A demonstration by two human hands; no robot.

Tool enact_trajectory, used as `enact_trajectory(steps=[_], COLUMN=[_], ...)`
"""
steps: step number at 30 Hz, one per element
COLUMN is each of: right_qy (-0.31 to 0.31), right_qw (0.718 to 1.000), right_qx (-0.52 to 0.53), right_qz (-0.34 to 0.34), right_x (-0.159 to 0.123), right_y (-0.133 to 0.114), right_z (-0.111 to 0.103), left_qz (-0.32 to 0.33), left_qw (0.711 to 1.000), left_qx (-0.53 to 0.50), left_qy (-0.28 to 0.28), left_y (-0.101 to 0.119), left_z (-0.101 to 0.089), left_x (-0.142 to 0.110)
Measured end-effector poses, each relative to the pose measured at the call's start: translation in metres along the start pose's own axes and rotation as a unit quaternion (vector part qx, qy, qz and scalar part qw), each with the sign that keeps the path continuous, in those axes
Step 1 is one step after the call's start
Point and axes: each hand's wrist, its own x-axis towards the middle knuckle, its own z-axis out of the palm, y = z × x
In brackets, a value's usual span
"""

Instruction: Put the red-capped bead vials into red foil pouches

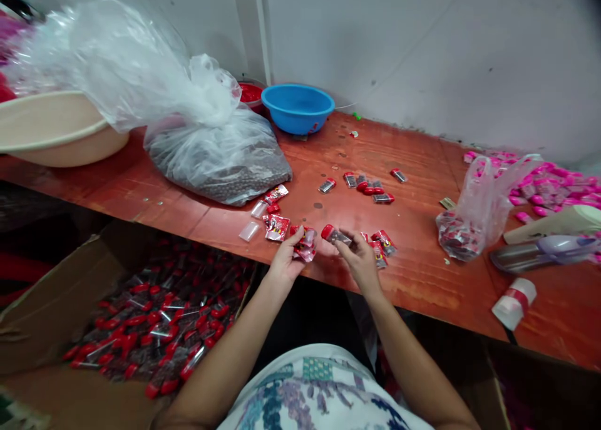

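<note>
My left hand is closed on a small red printed packet above the table's front edge. Between the fingers of my right hand is a small clear container with a red cap and dark contents, its cap end pointing left toward the packet. More printed packets and clear empty cases lie left of my left hand. Beside my right hand rest other packets, some with dark contents. Farther back, several red-capped containers are scattered on the tabletop.
On the red-brown table stand a blue basin, a cream basin and a large bag of dark beads. To the right are a small plastic bag, pink-capped containers and a roll. A cardboard box holds many red-capped containers below.
</note>
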Motion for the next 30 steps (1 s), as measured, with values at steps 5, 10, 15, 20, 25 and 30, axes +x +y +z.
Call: enact_trajectory(steps=[5,10,15,20,25,30], right_qy=[0.056,0.068,0.073,0.092,0.083,0.055], right_qw=[0.986,0.978,0.975,0.979,0.979,0.984], right_qx=[0.157,0.196,0.206,0.182,0.187,0.167], right_qz=[0.014,0.036,0.042,0.025,0.024,0.002], right_x=[-0.038,-0.039,-0.041,-0.043,-0.044,-0.045], right_y=[-0.013,-0.012,-0.012,-0.011,-0.011,-0.01], right_z=[0.011,0.014,0.012,0.012,0.013,0.011], left_qz=[0.016,0.052,0.121,0.149,0.167,0.199], left_qw=[0.999,0.997,0.989,0.984,0.977,0.967], left_qx=[0.028,0.057,0.076,0.088,0.115,0.133], left_qy=[0.003,-0.021,-0.04,-0.052,-0.061,-0.088], left_y=[-0.012,-0.026,-0.031,-0.032,-0.036,-0.034], left_z=[0.004,0.006,0.007,0.01,0.013,0.013], left_x=[0.001,-0.006,-0.011,-0.014,-0.021,-0.024])
